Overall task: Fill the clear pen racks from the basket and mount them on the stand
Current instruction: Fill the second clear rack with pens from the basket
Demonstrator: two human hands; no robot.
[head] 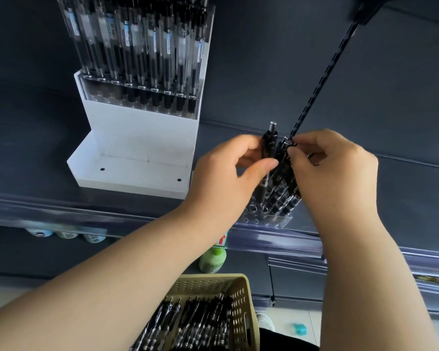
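Basket (241,282): sitting lowest in view, beige and perforated, carrying loose black pens (203,323).
Left hand (226,178): curling thumb and fingers round an upright pen (269,148) standing in the clear rack (266,217).
Right hand (332,173): pinching the top of a neighbouring pen between thumb and fingertips; possibly more than one, since the dark cluster is blurring together.
Clear rack: resting on the dark shelf (365,122) at its front edge, between both hands, with pens crowding its right side.
Stand (137,138): white, sitting on the same shelf left of the hands, bearing a filled rack (137,46) on top.
Green bottle (213,260): standing below the shelf, just behind the basket.
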